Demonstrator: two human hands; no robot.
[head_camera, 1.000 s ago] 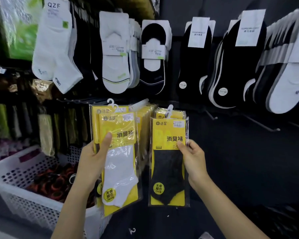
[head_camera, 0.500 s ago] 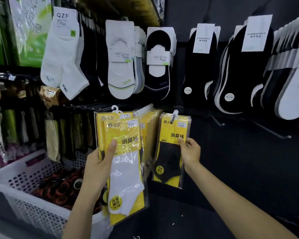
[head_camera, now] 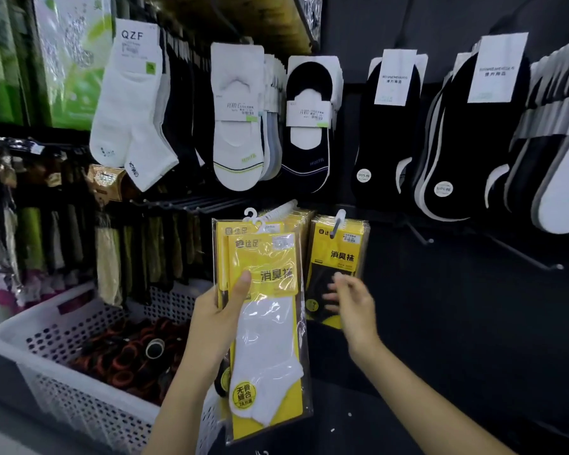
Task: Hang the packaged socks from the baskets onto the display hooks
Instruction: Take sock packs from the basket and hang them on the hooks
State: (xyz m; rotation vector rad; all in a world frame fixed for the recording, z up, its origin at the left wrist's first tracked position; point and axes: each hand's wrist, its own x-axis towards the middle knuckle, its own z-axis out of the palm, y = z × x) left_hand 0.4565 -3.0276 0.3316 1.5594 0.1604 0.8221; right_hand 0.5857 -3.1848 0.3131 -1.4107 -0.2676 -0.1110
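While the left hand (head_camera: 215, 318) pinches white sock packs (head_camera: 270, 356) right of the basket (head_camera: 79, 412), the right hand (head_camera: 353, 303), fingers loosely spread, hovers before the black sock pack (head_camera: 339, 254) hanging on the hook (head_camera: 339, 219).

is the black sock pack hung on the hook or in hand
Hung. The black pack hangs by its hanger on the hook; the right hand is open in front, holding nothing.

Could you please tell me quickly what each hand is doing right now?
Left hand: grips the white sock pack, thumb on its front.
Right hand: open, holding nothing, in front of the hanging black sock pack.
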